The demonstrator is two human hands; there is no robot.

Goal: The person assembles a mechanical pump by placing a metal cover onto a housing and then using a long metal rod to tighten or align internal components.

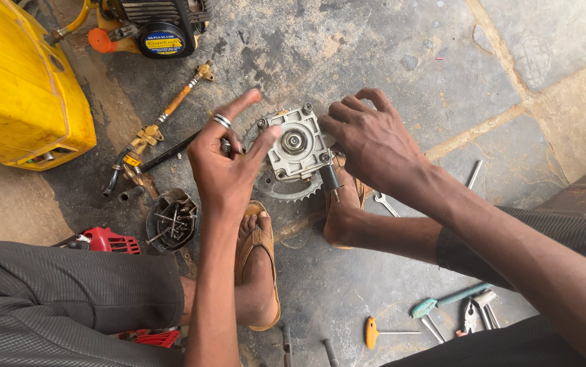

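Stained concrete floor [374, 61] underneath; right hand [373, 141] grips grey gearbox [297, 145] at its three o'clock; left hand [228, 160], fingers spread, touches its nine o'clock.

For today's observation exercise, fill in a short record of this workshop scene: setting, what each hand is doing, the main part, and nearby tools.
Setting: stained concrete floor, person seated, sandalled feet braced by the work
Main part: square grey metal gearbox housing on a toothed sprocket
Left hand: open, ringed, thumb touching the housing's left edge
Right hand: fingers curled on the housing's right side
Nearby: black round container of bolts, orange-handled screwdriver, pliers, yellow plastic tank
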